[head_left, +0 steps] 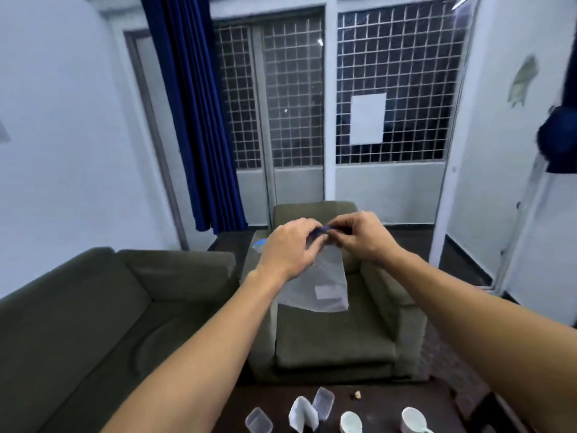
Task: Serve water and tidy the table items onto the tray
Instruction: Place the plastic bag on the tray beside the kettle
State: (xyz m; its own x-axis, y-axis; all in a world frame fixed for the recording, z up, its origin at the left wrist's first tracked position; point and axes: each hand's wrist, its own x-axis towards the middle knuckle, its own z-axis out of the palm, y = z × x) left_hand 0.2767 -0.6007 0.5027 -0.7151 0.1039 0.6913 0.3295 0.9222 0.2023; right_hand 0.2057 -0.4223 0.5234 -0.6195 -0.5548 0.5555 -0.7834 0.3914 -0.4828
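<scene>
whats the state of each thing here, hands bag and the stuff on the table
left hand: pinching the bag's top edge
right hand: pinching the same edge
zip bag: held up in the air, hanging, looks empty
clear containers: on the table, lidless
white cups: on the table, contents not visible

Both bare arms reach forward — left hand [288, 245] and right hand [359, 235] pinched closed, fingertips nearly meeting.

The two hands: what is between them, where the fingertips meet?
In the head view, the blue top edge of a clear plastic bag lies between the left hand and the right hand; both pinch it.
</scene>
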